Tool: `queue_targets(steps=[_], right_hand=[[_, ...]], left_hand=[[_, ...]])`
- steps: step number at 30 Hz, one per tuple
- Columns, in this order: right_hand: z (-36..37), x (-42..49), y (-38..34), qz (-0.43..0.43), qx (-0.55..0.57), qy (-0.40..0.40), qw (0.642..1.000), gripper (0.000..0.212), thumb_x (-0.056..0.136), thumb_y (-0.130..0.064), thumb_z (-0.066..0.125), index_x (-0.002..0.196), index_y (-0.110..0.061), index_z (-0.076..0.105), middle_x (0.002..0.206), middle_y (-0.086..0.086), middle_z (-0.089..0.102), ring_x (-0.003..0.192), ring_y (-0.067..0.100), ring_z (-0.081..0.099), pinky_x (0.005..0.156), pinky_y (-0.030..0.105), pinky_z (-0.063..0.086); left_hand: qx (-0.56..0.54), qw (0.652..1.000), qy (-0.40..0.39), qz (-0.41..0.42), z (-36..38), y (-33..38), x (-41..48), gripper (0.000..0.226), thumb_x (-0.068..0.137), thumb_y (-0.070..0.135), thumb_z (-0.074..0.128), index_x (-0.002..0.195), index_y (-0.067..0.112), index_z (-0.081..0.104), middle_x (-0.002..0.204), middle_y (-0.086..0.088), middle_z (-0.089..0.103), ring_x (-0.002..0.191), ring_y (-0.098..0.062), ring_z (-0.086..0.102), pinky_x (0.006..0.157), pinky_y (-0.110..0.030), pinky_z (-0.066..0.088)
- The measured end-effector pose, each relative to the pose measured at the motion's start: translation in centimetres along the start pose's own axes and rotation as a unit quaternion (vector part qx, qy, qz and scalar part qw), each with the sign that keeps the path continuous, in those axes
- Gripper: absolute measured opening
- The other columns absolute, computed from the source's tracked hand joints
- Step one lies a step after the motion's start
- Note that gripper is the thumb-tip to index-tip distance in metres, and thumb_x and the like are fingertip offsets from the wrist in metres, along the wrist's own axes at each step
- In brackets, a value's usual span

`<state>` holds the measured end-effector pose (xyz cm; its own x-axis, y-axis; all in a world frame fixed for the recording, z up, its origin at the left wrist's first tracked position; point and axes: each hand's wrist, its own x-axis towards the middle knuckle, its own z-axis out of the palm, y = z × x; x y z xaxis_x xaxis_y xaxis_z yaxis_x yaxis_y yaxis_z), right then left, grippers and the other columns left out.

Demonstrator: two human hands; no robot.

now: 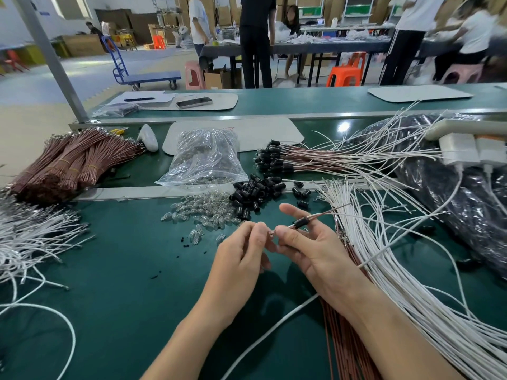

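A black socket (301,222) is held over the middle of the green worktop (123,270), gripped between the thumb and fingers of the right hand (310,245). Its leads (330,212) run back to the right, and their near end is pinched by the curled left hand (241,250). Clear bulbs (203,212) lie just beyond.

Bag (204,160): one. Pen (139,99): one. Phone (194,102): one. Mats (247,133): three. Loose bulbs (200,212), sockets (255,190), wires (411,297): heaps, past counting.
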<state>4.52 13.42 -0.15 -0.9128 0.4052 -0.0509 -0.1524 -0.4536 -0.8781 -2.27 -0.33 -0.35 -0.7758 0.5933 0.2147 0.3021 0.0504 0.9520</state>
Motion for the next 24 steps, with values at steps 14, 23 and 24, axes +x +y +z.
queue_targets(steps=[14,23,24], right_hand=[[-0.27,-0.03,-0.11,-0.005,0.034,-0.006,0.999,0.055,0.076,-0.006,0.074,0.129,-0.011,0.061,0.076,0.005,0.069,0.068,0.013,0.068,0.070,0.024,0.057],[-0.07,-0.05,-0.07,0.000,0.037,-0.002,0.999,0.053,0.075,-0.007,0.075,0.127,-0.013,0.064,0.077,0.006,0.069,0.072,0.015,0.070,0.071,0.024,0.058],[0.01,-0.08,-0.07,0.000,0.035,-0.001,0.999,0.053,0.074,-0.009,0.076,0.126,-0.013,0.065,0.080,0.007,0.069,0.075,0.016,0.071,0.072,0.024,0.058]], left_hand=[[-0.043,0.999,-0.014,0.005,0.16,-0.19,0.08,0.014,0.102,0.025,0.059,0.090,0.031,0.065,0.084,0.005,0.072,0.064,-0.013,0.065,0.060,-0.021,0.051],[-0.071,0.997,-0.018,-0.007,0.03,-0.05,0.17,0.018,0.102,0.022,0.060,0.085,0.027,0.064,0.080,0.005,0.069,0.063,-0.014,0.064,0.059,-0.024,0.052],[-0.073,0.997,-0.016,-0.009,0.03,0.00,0.18,0.018,0.102,0.022,0.060,0.085,0.027,0.064,0.079,0.005,0.069,0.063,-0.014,0.064,0.059,-0.024,0.051]])
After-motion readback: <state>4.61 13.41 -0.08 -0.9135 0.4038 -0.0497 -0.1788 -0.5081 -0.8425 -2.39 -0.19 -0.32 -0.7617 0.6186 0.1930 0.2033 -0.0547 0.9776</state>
